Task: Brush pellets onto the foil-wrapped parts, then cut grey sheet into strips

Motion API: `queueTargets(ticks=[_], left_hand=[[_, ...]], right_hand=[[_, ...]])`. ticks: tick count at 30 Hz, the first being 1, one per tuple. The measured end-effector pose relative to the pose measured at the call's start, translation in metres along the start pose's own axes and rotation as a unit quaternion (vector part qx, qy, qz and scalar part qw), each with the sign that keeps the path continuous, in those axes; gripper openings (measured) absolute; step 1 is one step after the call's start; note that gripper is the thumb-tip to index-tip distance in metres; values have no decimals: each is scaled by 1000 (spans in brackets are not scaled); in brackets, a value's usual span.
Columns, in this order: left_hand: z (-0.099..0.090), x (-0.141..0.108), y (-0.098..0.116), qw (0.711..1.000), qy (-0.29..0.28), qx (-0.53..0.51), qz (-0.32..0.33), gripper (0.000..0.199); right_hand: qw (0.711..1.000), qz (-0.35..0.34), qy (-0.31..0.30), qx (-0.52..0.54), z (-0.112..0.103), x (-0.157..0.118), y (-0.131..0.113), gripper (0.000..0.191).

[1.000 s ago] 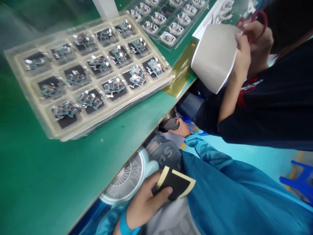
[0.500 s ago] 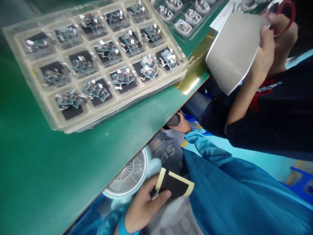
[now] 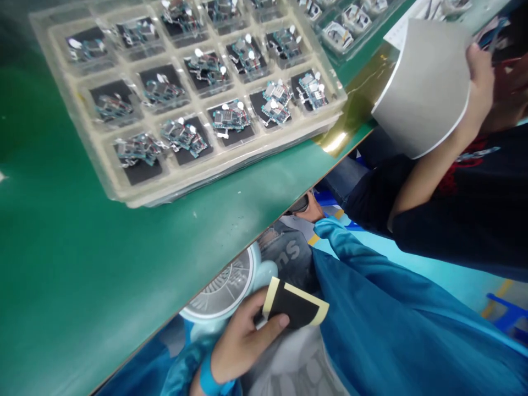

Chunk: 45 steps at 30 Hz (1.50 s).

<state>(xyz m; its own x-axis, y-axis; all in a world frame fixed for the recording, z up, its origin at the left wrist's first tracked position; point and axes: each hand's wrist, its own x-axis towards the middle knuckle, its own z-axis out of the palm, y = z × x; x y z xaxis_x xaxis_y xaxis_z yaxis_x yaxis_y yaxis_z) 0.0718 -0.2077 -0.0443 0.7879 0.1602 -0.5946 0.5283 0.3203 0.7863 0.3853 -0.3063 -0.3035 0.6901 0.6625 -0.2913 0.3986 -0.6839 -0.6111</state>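
My left hand [image 3: 243, 335] is closed on a black sheet with a pale yellow border [image 3: 295, 308], pinched under the thumb above my lap. It is near a pale blue fan [image 3: 226, 289] under the table edge. My right hand [image 3: 314, 209], at the end of a blue sleeve, is by the table edge, partly hidden. Its fingers curl round a dark, mesh-patterned thing [image 3: 300, 204] whose kind I cannot make out. On the green table [image 3: 136, 275] stands a clear plastic tray [image 3: 231, 157], its compartments holding black pads and small circuit-board assemblies [image 3: 231, 116].
A co-worker at the right holds a large grey sheet [image 3: 429, 88] in one hand; their other hand is blurred. A second tray [image 3: 350, 52] with white parts stands at the back. Gold film [image 3: 355, 104] lies by the table edge. A blue stool [image 3: 507, 313] is at the far right.
My view has shifted, so the tray appears farther right and higher. The co-worker's red-handled scissors no longer show clearly. My hands keep their holds.
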Motion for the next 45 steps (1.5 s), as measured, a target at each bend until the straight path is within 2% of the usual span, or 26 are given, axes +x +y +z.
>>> queueTargets(ticks=[3,7,13,17,19,21,24,28,32,38,42,45], left_hand=[[0,1,0,1000,-1,-5,8,39],[1,1,2,1000,4,1,10,38],[1,2,1,1000,9,-20,20,35],[5,2,-1,999,16,-40,13,35],[7,3,1,998,21,-55,9,36],[8,4,4,996,44,-80,3,37],[9,7,10,986,89,-139,-14,42],[8,9,14,973,134,-187,-37,50],[8,11,12,967,150,-205,-27,52],[20,9,5,960,160,-230,3,53],[19,-20,10,955,194,-221,40,51],[-4,-52,26,940,254,-212,77,52]], right_hand=[[1000,-22,11,-3,2,-6,-1,53],[999,-36,17,-5,1,-11,-2,47],[995,-75,71,8,2,-15,-7,51],[993,-87,83,19,7,-18,-2,50],[992,-80,91,23,8,-22,3,59],[991,-76,106,28,7,-29,7,79],[985,-92,139,44,-5,-47,5,103],[963,-161,184,110,-38,-77,-16,106],[944,-228,191,140,-72,-107,-41,110],[914,-320,192,159,-103,-135,-74,107],[886,-366,228,168,-114,-137,-112,94],[872,-396,220,186,-116,-130,-152,94]])
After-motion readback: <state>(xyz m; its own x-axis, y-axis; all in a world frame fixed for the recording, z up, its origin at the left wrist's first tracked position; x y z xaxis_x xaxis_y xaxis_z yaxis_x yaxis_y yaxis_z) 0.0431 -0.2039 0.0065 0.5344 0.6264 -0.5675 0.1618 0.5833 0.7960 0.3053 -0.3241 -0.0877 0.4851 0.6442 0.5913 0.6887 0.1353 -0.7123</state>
